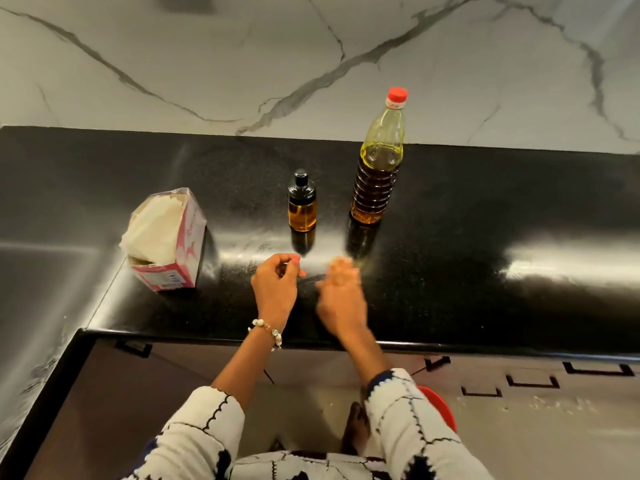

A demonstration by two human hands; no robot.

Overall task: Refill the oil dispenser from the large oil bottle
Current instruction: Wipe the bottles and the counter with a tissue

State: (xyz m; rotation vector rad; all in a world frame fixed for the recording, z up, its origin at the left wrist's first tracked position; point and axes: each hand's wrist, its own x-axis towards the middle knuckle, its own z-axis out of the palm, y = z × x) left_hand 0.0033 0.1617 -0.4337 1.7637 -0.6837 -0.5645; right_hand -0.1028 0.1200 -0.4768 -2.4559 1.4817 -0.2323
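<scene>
A small glass oil dispenser [302,202] with a black cap stands upright on the black counter [485,209], partly filled with amber oil. To its right stands the large plastic oil bottle [379,161], its red cap on, oil reaching about two thirds of its height. My left hand [275,285] hovers over the counter just in front of the dispenser, fingers loosely curled, holding nothing. My right hand [341,292] is blurred, fingers stretched forward, in front of the large bottle and touching neither bottle.
A pink and white tissue box [166,240] sits to the left of the dispenser. The counter turns a corner at the left. A marble wall [311,57] rises behind it. Below the counter's front edge are dark cabinet fronts and something red [440,407].
</scene>
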